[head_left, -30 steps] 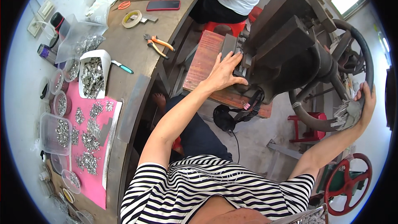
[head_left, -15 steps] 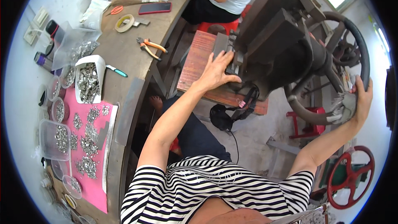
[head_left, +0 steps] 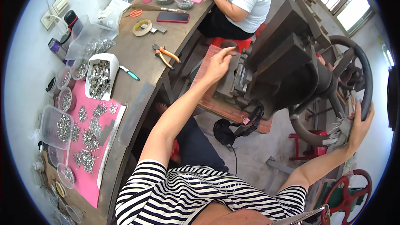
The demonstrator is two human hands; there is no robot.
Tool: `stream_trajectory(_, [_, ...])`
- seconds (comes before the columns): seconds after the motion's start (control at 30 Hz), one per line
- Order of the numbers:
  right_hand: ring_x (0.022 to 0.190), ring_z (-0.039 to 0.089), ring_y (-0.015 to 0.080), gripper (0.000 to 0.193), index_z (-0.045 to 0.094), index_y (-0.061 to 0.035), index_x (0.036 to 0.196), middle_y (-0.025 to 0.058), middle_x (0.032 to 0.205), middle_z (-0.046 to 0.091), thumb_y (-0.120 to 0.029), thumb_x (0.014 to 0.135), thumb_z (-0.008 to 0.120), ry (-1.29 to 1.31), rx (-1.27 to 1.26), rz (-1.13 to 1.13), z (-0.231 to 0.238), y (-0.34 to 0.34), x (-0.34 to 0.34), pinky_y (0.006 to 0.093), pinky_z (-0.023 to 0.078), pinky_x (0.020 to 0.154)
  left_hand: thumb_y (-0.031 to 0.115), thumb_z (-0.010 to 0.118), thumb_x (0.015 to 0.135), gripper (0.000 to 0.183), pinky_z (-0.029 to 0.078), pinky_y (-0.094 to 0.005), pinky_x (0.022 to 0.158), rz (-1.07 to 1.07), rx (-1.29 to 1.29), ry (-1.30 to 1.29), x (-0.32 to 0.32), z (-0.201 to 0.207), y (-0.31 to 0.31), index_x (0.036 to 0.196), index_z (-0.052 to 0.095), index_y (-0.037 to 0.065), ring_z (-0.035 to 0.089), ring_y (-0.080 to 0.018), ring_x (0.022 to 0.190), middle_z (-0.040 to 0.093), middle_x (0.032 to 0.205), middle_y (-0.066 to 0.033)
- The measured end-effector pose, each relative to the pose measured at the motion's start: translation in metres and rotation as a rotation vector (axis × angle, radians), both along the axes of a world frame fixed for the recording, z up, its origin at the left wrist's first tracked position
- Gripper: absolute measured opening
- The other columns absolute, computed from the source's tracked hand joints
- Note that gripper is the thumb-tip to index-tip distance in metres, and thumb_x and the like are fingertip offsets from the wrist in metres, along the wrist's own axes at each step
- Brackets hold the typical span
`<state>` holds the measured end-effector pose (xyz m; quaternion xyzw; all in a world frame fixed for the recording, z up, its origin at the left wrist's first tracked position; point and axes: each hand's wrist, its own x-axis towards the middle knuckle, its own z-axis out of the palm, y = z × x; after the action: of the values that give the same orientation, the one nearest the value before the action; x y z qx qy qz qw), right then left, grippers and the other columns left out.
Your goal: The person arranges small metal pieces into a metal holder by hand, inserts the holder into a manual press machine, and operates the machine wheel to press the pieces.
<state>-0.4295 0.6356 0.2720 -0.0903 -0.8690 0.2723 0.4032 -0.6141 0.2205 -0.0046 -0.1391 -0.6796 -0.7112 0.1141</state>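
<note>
My left hand (head_left: pixel 220 64) is raised beside the dark metal fixture (head_left: pixel 241 79) at the foot of a large dark hand press (head_left: pixel 283 58). Its fingers are bent and drawn together; anything between the fingertips is too small to make out. On the right, my right hand (head_left: pixel 361 125) grips the rim of the press's big dark handwheel (head_left: pixel 367 79), by a grey rag (head_left: pixel 342 131) tied around it. The press stands on a worn reddish wooden board (head_left: pixel 208 96).
Along the left runs a workbench (head_left: pixel 139 87) with a pink sheet (head_left: pixel 93 187) of small metal pieces, a white container (head_left: pixel 113 79) of more pieces, pliers (head_left: pixel 166 55) and a phone (head_left: pixel 173 17). A co-worker (head_left: pixel 246 4) sits beyond. A red handwheel (head_left: pixel 348 196) stands lower right.
My left hand has lifted off the fixture and moved slightly up and left, its spread fingers now drawn in. My right hand stays on the wheel rim. The view has shifted a little.
</note>
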Motion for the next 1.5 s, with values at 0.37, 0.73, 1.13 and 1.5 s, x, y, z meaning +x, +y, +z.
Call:
stream_trajectory(0.37, [0.107,0.062,0.0195,0.045,0.060,-0.0050,0.137,0.0116,0.126,0.066,-0.034,0.103,0.063,-0.024,0.210,-0.004,0.058,0.026,-0.038,0.0304,0.046,0.096,0.032,0.089,0.067,0.054,0.037,-0.0465,0.104,-0.098,-0.790,0.345,0.017,0.019,-0.013,0.114,0.073,0.012,0.050,-0.0352,0.120,0.052,0.126,-0.0150])
stream_trajectory(0.73, [0.081,0.068,0.0265,0.010,0.075,-0.0021,0.091,0.0132,0.093,0.074,-0.010,0.085,0.076,0.033,-0.679,1.906,-0.074,-0.285,0.011,0.0386,0.053,0.075,0.020,0.076,0.081,0.029,0.036,-0.0457,0.100,0.318,-0.686,0.427,0.125,-0.002,-0.056,0.104,0.065,0.007,0.056,-0.0302,0.101,0.061,0.100,-0.0088])
stream_trajectory(1.13, [0.074,0.060,0.0242,0.011,0.072,0.0083,0.090,0.0169,0.089,0.066,-0.002,0.090,0.074,-0.573,-0.958,3.286,-0.047,-0.449,0.038,0.0360,0.048,0.068,0.010,0.077,0.079,0.028,0.040,-0.0422,0.094,1.012,-0.707,-0.031,0.350,-0.001,-0.163,0.104,0.067,0.005,0.057,-0.0312,0.099,0.063,0.102,-0.0102])
stream_trajectory(1.5, [0.072,0.061,0.0221,0.021,0.069,0.0055,0.084,0.0128,0.081,0.066,-0.012,0.093,0.074,-1.094,-1.356,3.047,-0.055,-0.531,0.142,0.0330,0.046,0.062,0.008,0.078,0.078,0.029,0.041,-0.0449,0.095,1.139,-0.582,-0.101,0.445,-0.017,-0.208,0.104,0.067,0.003,0.055,-0.0342,0.099,0.062,0.103,-0.0120])
